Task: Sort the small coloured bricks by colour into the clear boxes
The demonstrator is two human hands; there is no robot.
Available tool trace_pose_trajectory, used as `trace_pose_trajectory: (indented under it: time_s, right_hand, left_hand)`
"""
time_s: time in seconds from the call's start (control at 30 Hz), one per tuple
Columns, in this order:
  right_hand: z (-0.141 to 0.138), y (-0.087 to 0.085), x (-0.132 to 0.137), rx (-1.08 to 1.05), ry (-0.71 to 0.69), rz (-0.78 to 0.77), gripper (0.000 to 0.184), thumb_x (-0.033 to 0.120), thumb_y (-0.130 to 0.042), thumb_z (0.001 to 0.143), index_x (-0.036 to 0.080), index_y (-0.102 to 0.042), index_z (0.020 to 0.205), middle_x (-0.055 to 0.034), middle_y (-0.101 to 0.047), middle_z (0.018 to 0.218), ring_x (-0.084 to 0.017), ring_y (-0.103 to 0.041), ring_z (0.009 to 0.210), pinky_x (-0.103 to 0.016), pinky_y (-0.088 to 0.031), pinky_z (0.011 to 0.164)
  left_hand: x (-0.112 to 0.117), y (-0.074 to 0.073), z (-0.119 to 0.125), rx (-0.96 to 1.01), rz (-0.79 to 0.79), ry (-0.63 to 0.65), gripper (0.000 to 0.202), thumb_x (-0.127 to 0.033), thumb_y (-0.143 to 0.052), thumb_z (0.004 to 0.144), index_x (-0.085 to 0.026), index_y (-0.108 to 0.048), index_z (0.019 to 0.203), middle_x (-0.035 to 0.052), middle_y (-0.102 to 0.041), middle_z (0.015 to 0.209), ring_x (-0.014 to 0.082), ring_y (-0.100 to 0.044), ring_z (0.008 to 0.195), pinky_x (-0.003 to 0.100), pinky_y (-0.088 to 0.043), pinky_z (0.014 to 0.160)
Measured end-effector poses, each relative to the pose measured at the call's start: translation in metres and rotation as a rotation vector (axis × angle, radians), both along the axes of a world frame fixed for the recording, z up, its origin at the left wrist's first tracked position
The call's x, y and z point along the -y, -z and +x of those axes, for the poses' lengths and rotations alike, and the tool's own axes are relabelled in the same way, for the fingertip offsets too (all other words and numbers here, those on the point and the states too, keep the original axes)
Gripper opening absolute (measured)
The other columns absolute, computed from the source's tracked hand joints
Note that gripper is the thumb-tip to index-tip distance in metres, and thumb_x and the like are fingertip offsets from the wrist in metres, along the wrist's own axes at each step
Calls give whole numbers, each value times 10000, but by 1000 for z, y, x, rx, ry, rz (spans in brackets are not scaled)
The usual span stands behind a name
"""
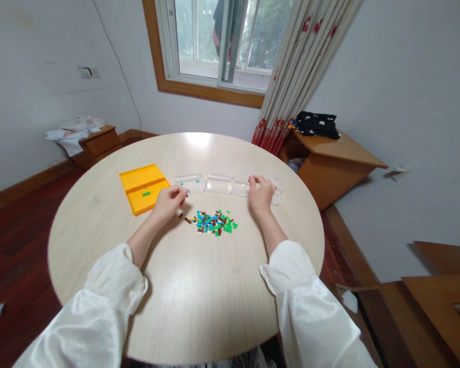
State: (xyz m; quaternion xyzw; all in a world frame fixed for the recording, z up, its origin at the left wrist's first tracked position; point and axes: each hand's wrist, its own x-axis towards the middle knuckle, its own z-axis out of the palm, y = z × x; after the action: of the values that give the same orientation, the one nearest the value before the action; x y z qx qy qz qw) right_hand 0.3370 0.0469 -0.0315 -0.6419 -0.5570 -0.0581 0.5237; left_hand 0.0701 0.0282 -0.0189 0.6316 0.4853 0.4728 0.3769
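A pile of several small coloured bricks (pixel 213 223), blue, green and brown, lies on the round wooden table (pixel 184 291). My left hand (pixel 167 202) rests left of the pile with its fingers curled in a pinch near a clear tray (pixel 189 184); what it holds is too small to name. Right of the pile, my right hand (pixel 259 193) has its fingers closed on the edge of another clear tray (pixel 240 187). A third clear tray (pixel 218 184) sits between them. An orange tray (pixel 143 187) with one green brick lies at the left.
A wooden side table (pixel 331 153) with a black folded cloth (pixel 316 124) stands at the right beside a curtain (pixel 291 76). A low cabinet (pixel 99 140) with papers is at the left wall. A window (pixel 222 41) is behind the table.
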Motion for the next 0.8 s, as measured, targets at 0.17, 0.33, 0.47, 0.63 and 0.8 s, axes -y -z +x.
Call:
trace_pose_trajectory:
  time_s: [0.17,0.33,0.47,0.63,0.8]
  right_hand:
    - [5,2,-2,-34,66,-18,241,269,-494,843,154,-693,920,-118,-701,972,-255,-556,922,-452,-303,908]
    - [2,2,-4,-76,-49,18,240,242,-488,828,154,-692,921,-104,-702,948,-233,-584,902,-440,-352,914]
    - [-10,-2,1,-63,-358,-36,166,194,-546,779,176,-704,826,-66,-708,846,-192,-614,801,-358,-447,811]
    - [-28,-7,15,54,-678,-285,136,123,-581,749,166,-705,785,-54,-705,825,-160,-626,792,-316,-469,782]
    - [-34,-14,24,182,-751,-484,119,108,-612,746,160,-710,789,-54,-695,817,-144,-616,776,-290,-469,766]
  left_hand:
    - [-1,1,-2,-10,7,-27,316,-465,-563,712,-184,-520,573,-37,-427,460,104,-372,461,238,-294,496]
    - [-2,2,-3,-49,13,-15,296,-440,-556,712,-171,-556,589,-40,-436,456,95,-376,454,227,-288,478]
    - [-2,5,-2,-148,28,71,207,-352,-573,685,-157,-627,642,-12,-540,532,108,-434,508,228,-328,500]
    - [-3,11,-2,-380,88,126,189,-239,-534,661,-148,-688,724,24,-606,660,122,-475,562,243,-374,553]
    - [-6,7,-11,-613,70,58,221,-188,-473,669,-150,-681,734,27,-608,655,142,-514,606,253,-398,601]
